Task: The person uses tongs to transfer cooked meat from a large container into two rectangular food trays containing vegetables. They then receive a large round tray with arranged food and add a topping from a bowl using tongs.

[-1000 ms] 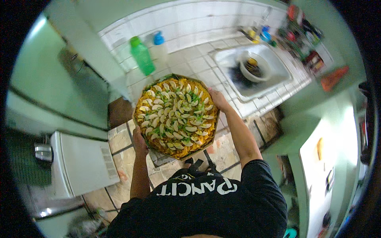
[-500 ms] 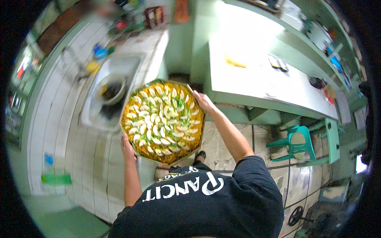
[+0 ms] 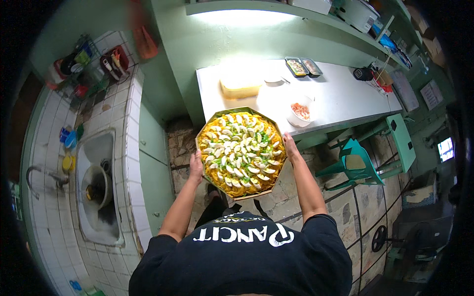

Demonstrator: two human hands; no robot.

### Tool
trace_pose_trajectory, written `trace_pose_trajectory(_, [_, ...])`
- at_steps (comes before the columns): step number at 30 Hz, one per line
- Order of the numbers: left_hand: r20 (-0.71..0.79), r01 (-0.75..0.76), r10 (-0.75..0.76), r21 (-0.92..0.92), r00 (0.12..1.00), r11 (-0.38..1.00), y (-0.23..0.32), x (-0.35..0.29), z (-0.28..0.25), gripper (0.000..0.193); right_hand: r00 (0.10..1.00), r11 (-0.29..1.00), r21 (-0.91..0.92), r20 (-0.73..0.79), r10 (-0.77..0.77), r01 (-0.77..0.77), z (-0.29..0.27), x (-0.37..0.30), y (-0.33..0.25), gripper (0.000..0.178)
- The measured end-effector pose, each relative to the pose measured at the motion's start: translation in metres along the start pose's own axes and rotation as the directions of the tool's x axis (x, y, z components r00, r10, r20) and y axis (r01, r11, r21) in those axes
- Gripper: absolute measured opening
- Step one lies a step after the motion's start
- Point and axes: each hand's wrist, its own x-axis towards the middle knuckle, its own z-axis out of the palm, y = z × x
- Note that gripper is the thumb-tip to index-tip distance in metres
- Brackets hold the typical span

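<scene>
Between my two hands I carry an octagonal tray of noodles (image 3: 242,153), topped with sliced boiled eggs and chopped green onion over orange-yellow noodles. My left hand (image 3: 196,166) grips the tray's left edge, and my right hand (image 3: 290,146) grips its right edge. Most of the fingers are hidden under the tray. The tray's far rim overlaps the near left part of the white table (image 3: 345,96) in view. On that table stand a bowl of pinkish-orange bits (image 3: 300,111), a yellowish rectangular container (image 3: 240,89) and two black trays with clear lids (image 3: 303,67).
At the left is a tiled counter with a sink (image 3: 121,207) holding a large pot (image 3: 96,187). A green plastic chair (image 3: 354,165) stands right of the table's near edge. A shelf (image 3: 276,7) runs above the table. A black pouch-like object (image 3: 363,74) lies at the table's right.
The view has swung right, away from the sink and toward the white table. The noodle tray, still held in both hands, has come from beside the sink to the table's near edge.
</scene>
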Motion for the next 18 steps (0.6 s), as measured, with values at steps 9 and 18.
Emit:
trace_pose_trajectory(9, [0.026, 0.022, -0.027, 0.173, 0.999, 0.985, -0.014, 0.044, -0.036, 0.039, 0.984, 0.978, 0.207, -0.178, 0.005, 0.032, 0.036, 0.028, 0.079, 0.05])
trace_pose_trajectory(18, [-0.152, 0.011, 0.016, 0.176, 0.988, 0.984, -0.017, -0.003, -0.024, 0.046, 0.986, 0.983, 0.08, -0.034, -0.162, 0.164, 0.022, 0.069, 0.086, 0.032])
